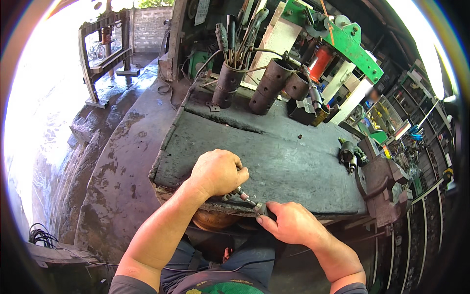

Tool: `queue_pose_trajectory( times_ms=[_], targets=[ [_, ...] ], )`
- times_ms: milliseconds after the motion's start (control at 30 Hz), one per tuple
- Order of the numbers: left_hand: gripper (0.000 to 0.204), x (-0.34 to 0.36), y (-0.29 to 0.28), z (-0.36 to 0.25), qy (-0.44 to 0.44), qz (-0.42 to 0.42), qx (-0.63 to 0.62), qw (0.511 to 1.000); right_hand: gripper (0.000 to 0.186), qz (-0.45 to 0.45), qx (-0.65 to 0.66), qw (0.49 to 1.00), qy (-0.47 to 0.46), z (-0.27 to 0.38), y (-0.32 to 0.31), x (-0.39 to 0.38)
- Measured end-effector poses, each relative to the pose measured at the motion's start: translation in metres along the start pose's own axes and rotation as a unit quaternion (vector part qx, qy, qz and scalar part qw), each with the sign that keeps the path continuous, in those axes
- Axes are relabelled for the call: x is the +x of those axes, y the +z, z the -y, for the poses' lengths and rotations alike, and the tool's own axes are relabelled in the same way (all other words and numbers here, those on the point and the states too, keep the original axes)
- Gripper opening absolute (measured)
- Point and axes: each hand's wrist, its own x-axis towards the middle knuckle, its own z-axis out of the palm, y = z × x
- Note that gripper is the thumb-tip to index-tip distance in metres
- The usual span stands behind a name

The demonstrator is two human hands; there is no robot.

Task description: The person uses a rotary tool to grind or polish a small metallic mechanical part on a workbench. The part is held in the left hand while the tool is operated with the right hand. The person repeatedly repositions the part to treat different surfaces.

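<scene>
My left hand (218,172) is closed around a small metal part with a threaded, reddish stem (238,195) at the front edge of a grimy grey workbench (284,152). Just below and to the right, my right hand (290,224) pinches a dark metal tool head (260,208) that meets the end of that stem. Both hands sit over the bench's worn front lip. What lies inside the left fist is hidden.
Three rusty metal tubes (264,85) stand at the back of the bench; one holds several screwdrivers (234,39). A bench vise (384,183) sits at the right edge, with a small dark cylindrical part (347,153) beside it. A green machine frame (347,41) rises behind. Wet concrete floor (127,147) lies left.
</scene>
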Motion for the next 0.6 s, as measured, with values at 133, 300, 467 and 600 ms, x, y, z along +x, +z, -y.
queue_pose_trajectory(
  times_ms=[133, 300, 467, 600],
  targets=[
    [0.043, 0.0001, 0.0008, 0.0006, 0.000, 0.005, -0.004, 1.000, 0.052, -0.005, -0.005, 1.000, 0.007, -0.0006, 0.0003, 0.0013],
    [0.042, 0.0003, 0.0007, 0.0000, 0.000, 0.002, 0.001, 1.000, 0.053, 0.000, -0.007, 1.000, -0.010, 0.0016, 0.0009, -0.0012],
    [0.042, -0.0004, -0.0007, -0.0013, -0.010, 0.004, -0.002, 1.000, 0.054, -0.007, -0.021, 1.000, 0.003, 0.0048, -0.0005, -0.0001],
    [0.041, -0.0017, -0.0016, -0.0027, -0.006, 0.000, -0.001, 1.000, 0.054, 0.019, -0.020, 1.000, 0.001, 0.0083, 0.0000, -0.0016]
  ],
)
